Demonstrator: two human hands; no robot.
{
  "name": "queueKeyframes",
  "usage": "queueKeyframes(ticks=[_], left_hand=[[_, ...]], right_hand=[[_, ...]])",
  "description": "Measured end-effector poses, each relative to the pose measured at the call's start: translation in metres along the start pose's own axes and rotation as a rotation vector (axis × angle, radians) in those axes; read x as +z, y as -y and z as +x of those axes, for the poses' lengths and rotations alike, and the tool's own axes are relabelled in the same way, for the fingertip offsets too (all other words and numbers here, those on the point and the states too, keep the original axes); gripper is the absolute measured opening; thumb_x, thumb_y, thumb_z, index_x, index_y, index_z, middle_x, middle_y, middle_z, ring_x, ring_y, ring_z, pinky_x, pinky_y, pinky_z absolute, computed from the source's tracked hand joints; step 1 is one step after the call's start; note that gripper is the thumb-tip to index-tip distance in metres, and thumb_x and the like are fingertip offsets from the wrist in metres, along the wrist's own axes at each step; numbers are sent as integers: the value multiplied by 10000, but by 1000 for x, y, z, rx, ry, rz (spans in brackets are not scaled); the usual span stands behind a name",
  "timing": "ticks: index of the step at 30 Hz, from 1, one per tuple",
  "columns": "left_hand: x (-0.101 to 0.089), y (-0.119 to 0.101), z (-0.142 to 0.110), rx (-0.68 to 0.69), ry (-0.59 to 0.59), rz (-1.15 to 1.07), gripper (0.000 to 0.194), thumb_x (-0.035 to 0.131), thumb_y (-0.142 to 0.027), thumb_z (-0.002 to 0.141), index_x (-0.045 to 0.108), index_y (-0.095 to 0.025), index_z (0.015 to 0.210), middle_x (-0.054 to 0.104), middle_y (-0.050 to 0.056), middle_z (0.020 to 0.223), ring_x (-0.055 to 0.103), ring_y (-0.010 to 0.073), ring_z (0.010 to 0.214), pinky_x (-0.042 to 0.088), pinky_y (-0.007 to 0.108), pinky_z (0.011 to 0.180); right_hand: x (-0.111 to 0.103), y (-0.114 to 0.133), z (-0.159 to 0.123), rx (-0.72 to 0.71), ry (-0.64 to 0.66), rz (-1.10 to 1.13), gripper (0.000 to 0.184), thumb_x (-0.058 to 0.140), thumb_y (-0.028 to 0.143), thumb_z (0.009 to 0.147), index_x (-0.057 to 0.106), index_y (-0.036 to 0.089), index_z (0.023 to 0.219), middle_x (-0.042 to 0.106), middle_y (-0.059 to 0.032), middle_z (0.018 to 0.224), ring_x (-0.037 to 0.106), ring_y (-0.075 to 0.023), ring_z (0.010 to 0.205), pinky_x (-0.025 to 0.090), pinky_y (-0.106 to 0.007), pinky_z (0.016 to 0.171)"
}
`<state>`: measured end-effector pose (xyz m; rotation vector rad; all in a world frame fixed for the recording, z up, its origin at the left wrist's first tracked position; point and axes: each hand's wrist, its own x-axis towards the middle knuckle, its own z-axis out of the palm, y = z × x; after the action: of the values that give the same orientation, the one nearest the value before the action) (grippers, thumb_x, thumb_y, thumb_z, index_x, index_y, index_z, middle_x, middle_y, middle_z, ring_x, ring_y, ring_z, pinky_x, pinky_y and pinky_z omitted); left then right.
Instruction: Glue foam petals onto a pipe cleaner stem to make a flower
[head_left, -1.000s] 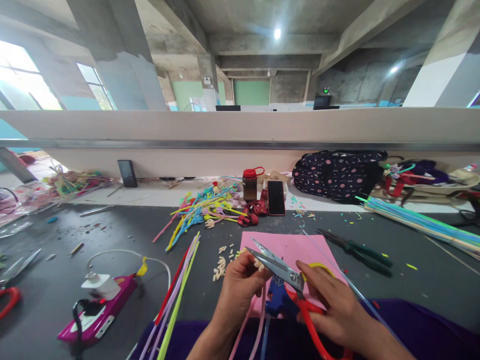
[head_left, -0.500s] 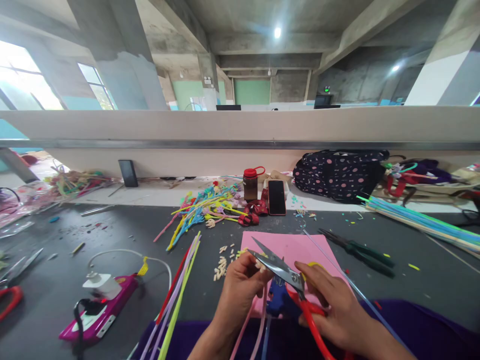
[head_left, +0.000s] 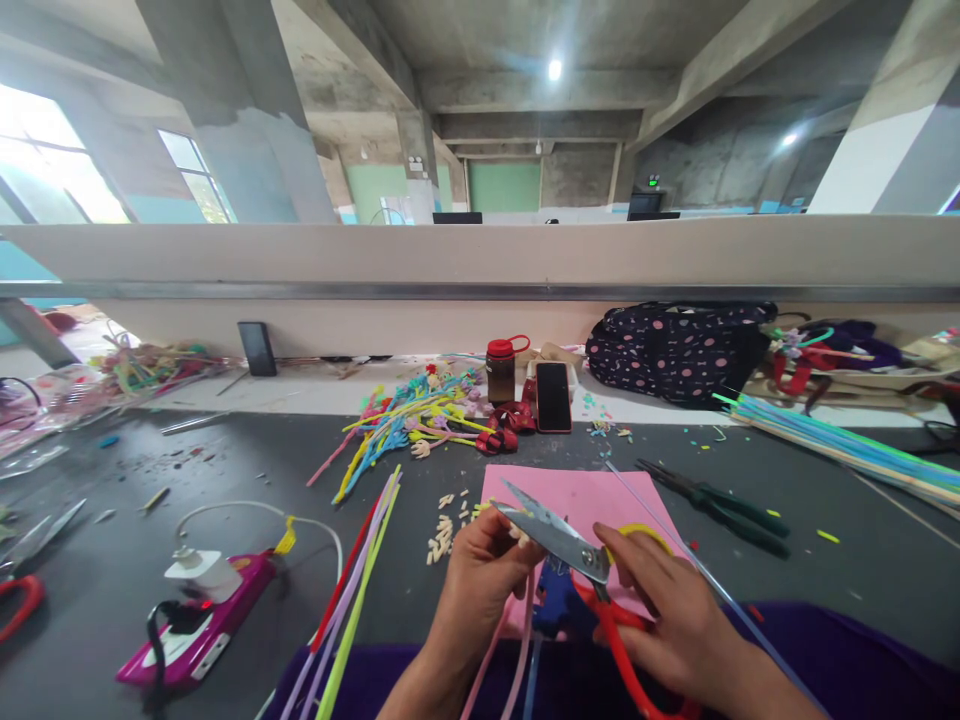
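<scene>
My left hand (head_left: 487, 565) is closed in a pinch around pink pipe cleaners (head_left: 519, 650), whose stems hang below the fingers; a cream-coloured tip shows at the top. My right hand (head_left: 667, 600) is wrapped round the red handle of a pair of scissors (head_left: 562, 540). The blades are parted a little and lie across the cream tip by my left fingertips. Beneath both hands is a pink sheet (head_left: 577, 490), with a dark blue object (head_left: 553, 595) on it, partly hidden by the scissors. Small cream cut pieces (head_left: 442, 537) lie left of the sheet.
Loose pipe cleaners (head_left: 367, 560) and a magenta power strip (head_left: 214, 620) lie on the left. Pliers (head_left: 720, 505) rest to the right. Behind stand a bottle (head_left: 501, 375), a phone (head_left: 553, 398), a pile of coloured stems (head_left: 412, 425) and a patterned bag (head_left: 667, 355).
The scissor blades close slightly and part again at the cream tip. Both hands otherwise stay in nearly the same place, with their grips kept.
</scene>
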<state>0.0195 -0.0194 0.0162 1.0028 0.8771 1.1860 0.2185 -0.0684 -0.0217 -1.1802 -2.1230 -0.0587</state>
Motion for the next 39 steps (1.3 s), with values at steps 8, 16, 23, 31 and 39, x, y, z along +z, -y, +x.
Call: queueKeyframes(ticks=[8,16,23,31,39], left_hand=[[1,-3,-1,1,2,26,276,760,-316,548,554,-143,611,423,-81,434,309,21,356,245,152,357],[1,-2,-1,9,-4,27,259,756,-297,552,558,-140,610,417,-81,437,320,24,363,247,155,364],[1,-3,-1,17,-12,40,259,761,-284,544,562,-136,617,430,-77,438,336,26,355,237,155,356],[3,-5,-1,10,-23,50,267,768,-302,535,571,-137,607,436,-71,434,333,27,360,240,153,354],[3,-5,-2,-5,-23,35,283,781,-309,516,587,-142,635,429,-77,413,327,28,353,235,151,351]], right_hand=[[0,2,1,21,4,9,662,617,301,735,338,132,1311,586,-123,954,569,-241,872,499,-365,738],[-1,4,1,-7,-24,7,665,607,300,741,321,137,1319,592,-121,976,568,-235,875,495,-360,755],[-1,3,0,6,-21,-16,682,630,324,721,352,131,1313,606,-118,992,580,-227,871,508,-335,739],[0,3,-1,2,-24,-35,689,625,359,724,347,147,1318,604,-129,1048,589,-241,907,507,-324,735],[-1,6,3,16,-31,-28,701,653,307,699,346,126,1303,584,-111,924,571,-226,807,484,-328,670]])
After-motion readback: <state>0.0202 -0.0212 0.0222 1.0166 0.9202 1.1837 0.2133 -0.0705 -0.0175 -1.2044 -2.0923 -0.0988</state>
